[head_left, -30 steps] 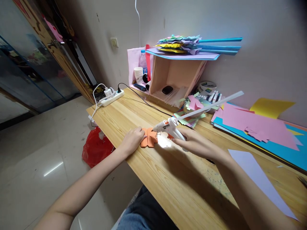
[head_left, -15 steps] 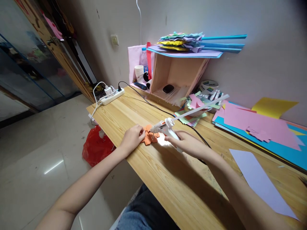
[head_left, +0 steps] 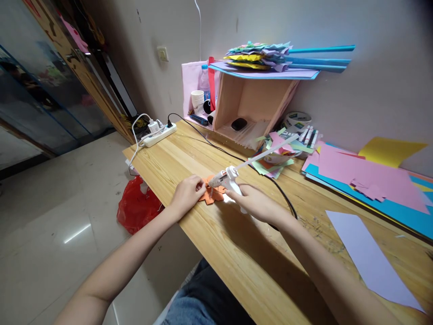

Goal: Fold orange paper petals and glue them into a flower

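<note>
An orange paper flower [head_left: 210, 196] lies on the wooden table near its front edge. The closed fingers of my left hand [head_left: 188, 193] pinch its left side. In my right hand [head_left: 253, 202] is a white hot glue gun [head_left: 229, 178], gripped by its handle. Its nozzle points left, over the upper part of the flower; whether the tip touches the paper I cannot tell. A long clear glue stick [head_left: 267, 151] sticks out of the back of the gun. A bright light shines on the table just below the gun.
A power strip [head_left: 158, 135] sits at the table's far left corner, its black cord [head_left: 216, 148] running toward the right. Behind stand a wooden box [head_left: 260, 97] and a bowl of paper scraps [head_left: 277, 157]. Coloured sheets [head_left: 358, 174] and a lilac strip [head_left: 368, 257] lie right. A red bag [head_left: 137, 205] is below left.
My right hand has moved the glue gun slightly left, its nozzle now further over the flower. My left hand stays on the flower's left side. The view has shifted a little.
</note>
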A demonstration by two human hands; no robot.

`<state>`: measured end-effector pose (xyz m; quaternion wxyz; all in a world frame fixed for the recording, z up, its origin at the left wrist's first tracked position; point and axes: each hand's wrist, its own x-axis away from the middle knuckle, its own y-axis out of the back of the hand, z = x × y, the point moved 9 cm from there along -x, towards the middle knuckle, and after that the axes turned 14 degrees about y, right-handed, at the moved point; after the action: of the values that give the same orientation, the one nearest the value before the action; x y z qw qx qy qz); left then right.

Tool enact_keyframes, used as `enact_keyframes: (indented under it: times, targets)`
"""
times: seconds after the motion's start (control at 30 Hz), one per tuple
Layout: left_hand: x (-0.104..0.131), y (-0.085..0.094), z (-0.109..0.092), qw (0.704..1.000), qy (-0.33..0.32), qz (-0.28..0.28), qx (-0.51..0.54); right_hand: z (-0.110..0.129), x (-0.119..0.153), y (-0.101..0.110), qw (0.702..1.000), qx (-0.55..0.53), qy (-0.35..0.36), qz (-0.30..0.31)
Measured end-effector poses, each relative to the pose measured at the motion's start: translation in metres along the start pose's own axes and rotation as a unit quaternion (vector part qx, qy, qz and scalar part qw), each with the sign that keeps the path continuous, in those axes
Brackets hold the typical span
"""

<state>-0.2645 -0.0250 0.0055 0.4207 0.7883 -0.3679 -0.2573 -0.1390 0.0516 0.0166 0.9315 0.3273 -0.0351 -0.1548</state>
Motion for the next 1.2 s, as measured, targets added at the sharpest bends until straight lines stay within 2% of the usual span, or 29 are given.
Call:
enact_keyframes:
  times: [0.33,0.53,0.77,1.1,1.2]
  targets:
    - [0.002,-0.002,0.002,1.000,-0.003,-0.005,-0.005,-0.012,0.003,0.000,0.997,-0.031,-0.067,-0.007]
    - [0.004,-0.001,0.001,1.000,-0.003,-0.007,0.001,-0.013,0.004,0.003,0.996,-0.042,-0.078,-0.010]
    - [0.001,-0.002,0.007,0.999,0.004,0.017,0.039,-0.019,0.005,0.006,0.991,-0.085,-0.101,0.001]
    - [-0.015,-0.011,0.013,0.996,0.064,0.061,0.027,-0.024,0.010,0.028,0.986,-0.120,-0.108,-0.029]
    - [-0.019,-0.005,0.017,0.997,0.063,0.038,0.031,-0.026,0.010,0.033,0.986,-0.119,-0.116,-0.036]
